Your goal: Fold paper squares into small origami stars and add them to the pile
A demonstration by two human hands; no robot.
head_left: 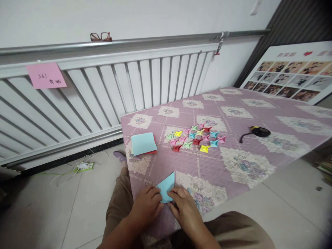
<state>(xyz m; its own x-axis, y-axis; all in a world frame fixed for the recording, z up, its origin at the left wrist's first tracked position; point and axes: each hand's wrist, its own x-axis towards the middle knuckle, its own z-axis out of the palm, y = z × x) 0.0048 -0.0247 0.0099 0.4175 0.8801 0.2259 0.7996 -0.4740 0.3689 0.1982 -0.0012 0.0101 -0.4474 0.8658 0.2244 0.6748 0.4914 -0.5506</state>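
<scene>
A light blue sheet of paper [166, 186], folded to a slanted shape with a point at its top right, lies near the table's front edge. My left hand [149, 203] is at its left side, fingertips bent onto the paper's edge. On the right side, my right hand [183, 204] pinches the lower edge between thumb and fingers. A stack of coloured paper squares [144, 143], light blue on top and red showing beneath, sits farther back on the left. Several small folded paper pieces [196, 136] in pink, red, yellow, green and blue stand grouped in rows beyond my hands.
A flowered purple cloth covers the table [166, 162]. A black tape measure [260, 131] with a strap lies to the right. Behind the table are a white radiator [145, 83] and a pipe with glasses [101, 36] on it. A power strip [85, 166] lies on the floor.
</scene>
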